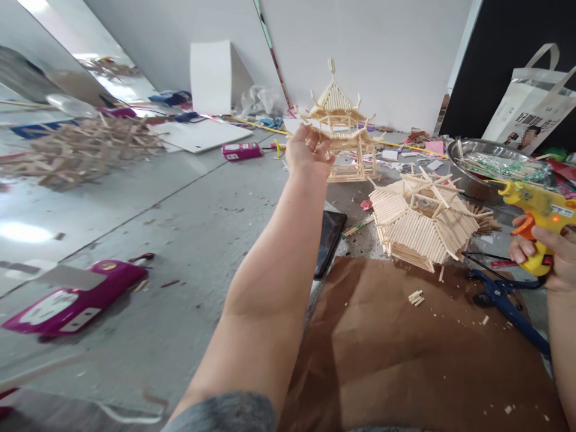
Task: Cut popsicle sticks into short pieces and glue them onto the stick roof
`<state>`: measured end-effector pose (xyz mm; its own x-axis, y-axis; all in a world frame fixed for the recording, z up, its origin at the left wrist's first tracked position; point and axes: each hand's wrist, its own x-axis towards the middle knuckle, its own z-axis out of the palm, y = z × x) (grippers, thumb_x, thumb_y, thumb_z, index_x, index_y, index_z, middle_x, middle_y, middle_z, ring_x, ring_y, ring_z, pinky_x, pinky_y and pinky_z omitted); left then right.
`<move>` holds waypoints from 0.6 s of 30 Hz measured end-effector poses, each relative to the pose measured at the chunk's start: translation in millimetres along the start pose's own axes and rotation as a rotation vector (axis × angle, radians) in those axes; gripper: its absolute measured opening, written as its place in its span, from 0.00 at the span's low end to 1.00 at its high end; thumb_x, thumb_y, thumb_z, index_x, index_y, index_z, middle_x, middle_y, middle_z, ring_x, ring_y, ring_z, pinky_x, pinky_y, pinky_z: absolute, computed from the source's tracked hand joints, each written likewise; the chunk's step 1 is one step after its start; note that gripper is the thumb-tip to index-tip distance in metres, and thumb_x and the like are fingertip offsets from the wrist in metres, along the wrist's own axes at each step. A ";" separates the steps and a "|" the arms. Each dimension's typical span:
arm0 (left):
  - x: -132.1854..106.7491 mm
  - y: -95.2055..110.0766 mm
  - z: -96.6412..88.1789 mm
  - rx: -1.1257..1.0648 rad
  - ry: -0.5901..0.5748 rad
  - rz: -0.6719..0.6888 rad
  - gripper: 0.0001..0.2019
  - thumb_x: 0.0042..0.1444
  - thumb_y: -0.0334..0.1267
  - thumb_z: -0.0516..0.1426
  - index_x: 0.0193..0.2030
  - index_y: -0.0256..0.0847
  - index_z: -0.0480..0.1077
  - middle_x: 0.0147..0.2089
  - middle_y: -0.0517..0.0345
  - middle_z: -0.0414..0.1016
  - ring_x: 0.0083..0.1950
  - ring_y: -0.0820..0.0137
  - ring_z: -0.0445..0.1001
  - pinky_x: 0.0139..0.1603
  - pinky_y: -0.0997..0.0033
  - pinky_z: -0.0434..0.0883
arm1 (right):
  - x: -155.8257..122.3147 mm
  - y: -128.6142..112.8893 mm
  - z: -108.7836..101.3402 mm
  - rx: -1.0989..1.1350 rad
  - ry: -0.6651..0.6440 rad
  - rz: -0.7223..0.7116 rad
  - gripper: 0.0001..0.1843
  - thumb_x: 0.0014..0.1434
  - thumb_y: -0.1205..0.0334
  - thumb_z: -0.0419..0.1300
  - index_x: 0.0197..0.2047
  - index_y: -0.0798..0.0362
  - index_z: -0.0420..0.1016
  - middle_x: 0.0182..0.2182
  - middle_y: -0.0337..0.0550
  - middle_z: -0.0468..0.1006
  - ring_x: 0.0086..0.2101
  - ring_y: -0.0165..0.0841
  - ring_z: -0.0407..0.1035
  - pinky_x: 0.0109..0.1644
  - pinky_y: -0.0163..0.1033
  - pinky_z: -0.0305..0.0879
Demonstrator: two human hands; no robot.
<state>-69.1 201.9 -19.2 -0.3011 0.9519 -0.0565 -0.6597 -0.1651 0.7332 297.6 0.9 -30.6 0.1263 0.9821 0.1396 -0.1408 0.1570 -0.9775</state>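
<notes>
My left hand [309, 150] is stretched far forward, its fingers curled at the left edge of a pagoda model [348, 144] built of thin wooden sticks. The pagoda stands upright with tiered roofs and a pointed top. My right hand [535, 249], at the right edge, grips a yellow hot glue gun [542, 207] with an orange trigger, one finger near that trigger. Between the hands sits a second stick-built piece, a many-sided roof [414, 219] with loose-looking sticks across its open top. A few short cut sticks [416, 297] lie in front of it.
Brown paper [360, 360] covers the floor before me. Blue-handled cutters [508, 309] lie below the glue gun, and a black phone [330, 243] is under my left forearm. Around are a steel bowl [477, 150], a tote bag [517, 108], a purple tool [85, 294] and a stick pile [81, 150].
</notes>
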 end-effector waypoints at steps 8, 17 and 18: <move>-4.3 -5.1 1.1 -0.006 -0.003 0.032 0.11 0.54 0.42 0.52 0.22 0.49 0.64 0.39 0.64 0.77 0.55 0.66 0.68 0.59 0.55 0.57 | -1.2 -0.6 1.6 0.018 -0.004 0.079 0.12 0.41 0.58 0.68 0.30 0.55 0.77 0.13 0.34 0.63 0.16 0.26 0.59 0.19 0.34 0.60; -8.7 -4.3 12.7 -0.007 0.039 0.037 0.08 0.55 0.42 0.51 0.26 0.49 0.66 0.37 0.61 0.76 0.53 0.66 0.70 0.61 0.54 0.56 | -0.6 1.8 1.4 0.010 0.055 0.014 0.13 0.39 0.61 0.68 0.31 0.51 0.75 0.25 0.39 0.71 0.19 0.26 0.62 0.16 0.34 0.61; -7.8 -4.1 13.0 -0.008 0.037 0.036 0.07 0.54 0.42 0.51 0.28 0.49 0.67 0.36 0.61 0.76 0.52 0.65 0.70 0.61 0.54 0.55 | -0.9 1.3 2.5 0.008 0.061 0.016 0.13 0.39 0.61 0.69 0.31 0.52 0.75 0.26 0.39 0.71 0.19 0.26 0.62 0.16 0.34 0.61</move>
<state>-55.1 198.4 -12.9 -0.3497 0.9352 -0.0553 -0.6537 -0.2013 0.7294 294.9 0.5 -31.6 0.1833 0.9765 0.1136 -0.1508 0.1421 -0.9783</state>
